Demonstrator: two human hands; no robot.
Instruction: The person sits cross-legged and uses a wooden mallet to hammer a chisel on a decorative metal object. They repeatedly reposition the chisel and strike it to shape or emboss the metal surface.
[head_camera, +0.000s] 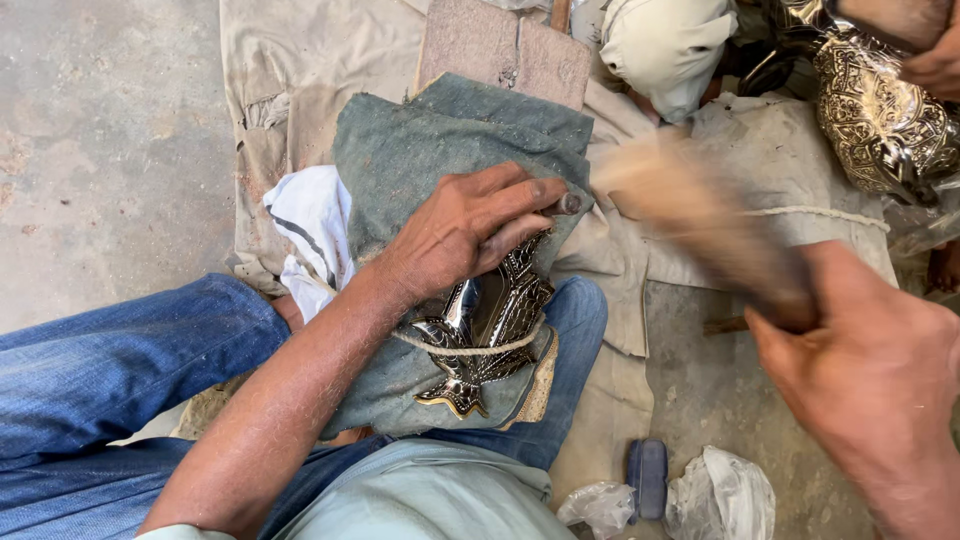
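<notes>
My left hand (465, 225) presses flat on a shiny engraved metal piece (485, 335) that lies on a grey-green cloth (440, 140) over my knee. A thin cord (470, 349) runs across the metal piece. My right hand (875, 375) is raised at the right and grips the handle of a wooden mallet (700, 215), which is blurred by motion above the cloth's right side.
A stained canvas sheet (300, 60) covers the concrete floor (100, 150). A flat stone slab (500, 45) lies at the top. Another person's hand (935, 60) holds an ornate metal vessel (880, 120) at top right. Plastic bags (720, 495) and a small dark block (648, 478) lie below.
</notes>
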